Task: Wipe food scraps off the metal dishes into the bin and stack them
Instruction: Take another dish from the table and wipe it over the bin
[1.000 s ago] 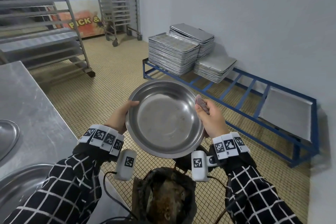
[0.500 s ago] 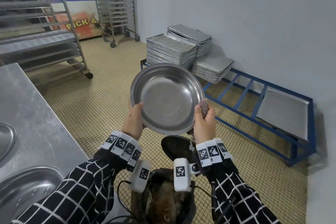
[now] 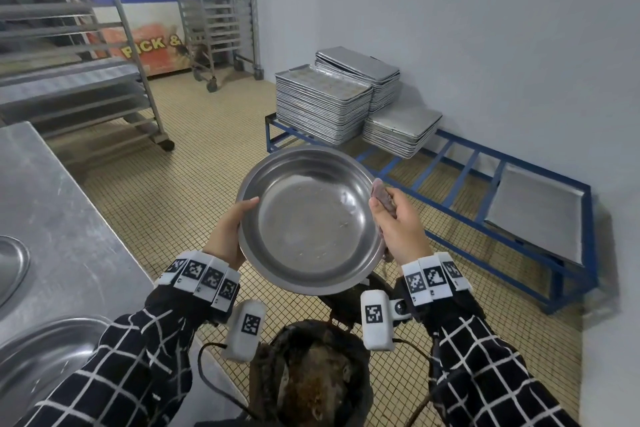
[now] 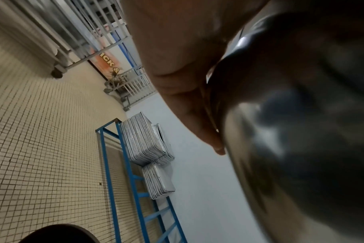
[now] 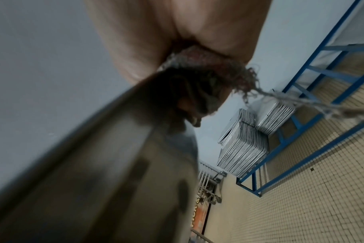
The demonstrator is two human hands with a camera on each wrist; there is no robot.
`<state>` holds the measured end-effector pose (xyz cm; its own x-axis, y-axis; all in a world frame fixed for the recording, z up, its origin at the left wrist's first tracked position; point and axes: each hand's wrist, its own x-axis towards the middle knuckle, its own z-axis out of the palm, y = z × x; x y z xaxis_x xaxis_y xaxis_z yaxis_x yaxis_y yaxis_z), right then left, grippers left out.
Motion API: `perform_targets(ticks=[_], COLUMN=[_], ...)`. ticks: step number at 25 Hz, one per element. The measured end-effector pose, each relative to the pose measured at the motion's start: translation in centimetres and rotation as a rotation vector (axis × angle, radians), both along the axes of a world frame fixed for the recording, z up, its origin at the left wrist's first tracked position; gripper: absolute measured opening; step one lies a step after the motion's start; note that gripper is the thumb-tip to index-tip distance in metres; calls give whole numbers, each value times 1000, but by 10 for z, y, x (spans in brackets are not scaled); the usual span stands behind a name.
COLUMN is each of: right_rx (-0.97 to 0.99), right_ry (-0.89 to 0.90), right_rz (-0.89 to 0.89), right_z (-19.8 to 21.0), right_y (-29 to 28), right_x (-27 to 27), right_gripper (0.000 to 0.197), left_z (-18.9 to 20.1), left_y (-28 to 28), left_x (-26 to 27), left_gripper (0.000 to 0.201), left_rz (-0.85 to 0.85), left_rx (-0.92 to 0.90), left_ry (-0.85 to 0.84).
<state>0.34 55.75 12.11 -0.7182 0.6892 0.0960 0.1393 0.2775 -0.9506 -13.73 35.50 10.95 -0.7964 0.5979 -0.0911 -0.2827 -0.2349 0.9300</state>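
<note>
I hold a round metal dish between both hands over a dark bin full of brown scraps. My left hand grips the dish's left rim, thumb on the inside edge. My right hand grips the right rim together with a dirty greyish cloth. The dish's inside faces me and shows only a few tiny specks. In the left wrist view the dish underside fills the right, with my fingers against it. In the right wrist view the frayed cloth is bunched between palm and dish.
A steel counter runs along the left with two more metal dishes on it. A blue low rack by the wall carries stacks of baking trays. Wheeled tray racks stand at the back on the tiled floor.
The dish was lifted and tipped upright half a second ago, and has now come back down and tilted flatter toward me. Both hands kept their grips on the rim.
</note>
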Motion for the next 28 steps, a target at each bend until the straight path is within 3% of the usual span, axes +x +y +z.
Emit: perform_targets(ticks=[7,10,13,15,19,21,23,25,28], right_rx=[-101,-126,-126,-112,-90,-80,-60,-40,-24], right_ry=[104,132,142,124,59,24,6,7,32], right_rz=[-102,-161,-210,-217,-128,-28,33,30,-26], right_z=[-5,-8,-10,-8,-4,-1,3,6,8], right_y=[-23,-31,-29,-24,-5,3,5,3,-3], right_x=[-6,-13,-12,-8,-1,2,2,1,1], right_gripper=[17,16,18,20,22,17,13,13,14], left_z=[-8,-6,-7,-4,1,2,3,1,4], left_y=[10,17,21,17,7,0,-6,-7,-2], left_x=[2,7,11,11,-7,-16,-19,-18,-11], left_gripper=[38,49,48,59,84,76,49,29,28], left_rz=[197,162,18,-53,-17,-72,-122,-44,90], left_rx=[-160,-192,-298,-247,0,-4,-93,-214,-253], left_ry=[119,85,168,208,135,152,167,126,156])
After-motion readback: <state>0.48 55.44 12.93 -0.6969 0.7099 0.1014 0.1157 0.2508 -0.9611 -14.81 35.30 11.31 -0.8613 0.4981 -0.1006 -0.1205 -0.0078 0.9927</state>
